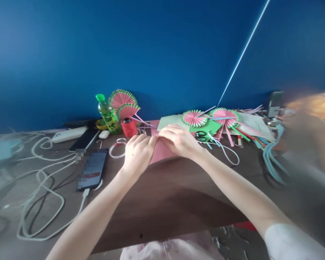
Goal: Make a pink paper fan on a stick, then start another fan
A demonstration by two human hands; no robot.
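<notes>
A sheet of pink paper [161, 153] lies on the dark table under both of my hands. My left hand [141, 150] has its fingers curled together on the sheet's left edge. Beside it my right hand [176, 139] bends its fingers over the top of the same sheet, and the fingertips of both hands almost meet. What the fingertips do underneath is hidden. A pale green sheet [169, 122] lies just behind my right hand. Close by are a green piece of paper [212, 127] and black-handled scissors [201, 136].
Pleated pink-and-green paper fans [224, 117] lie behind on the right. A green bottle [108, 115] and a red cylinder [129, 127] stand left, near a phone [93, 169] and looping white cables [63, 202]. Blue strips [271, 162] hang right, by another person's blurred arm [311, 144].
</notes>
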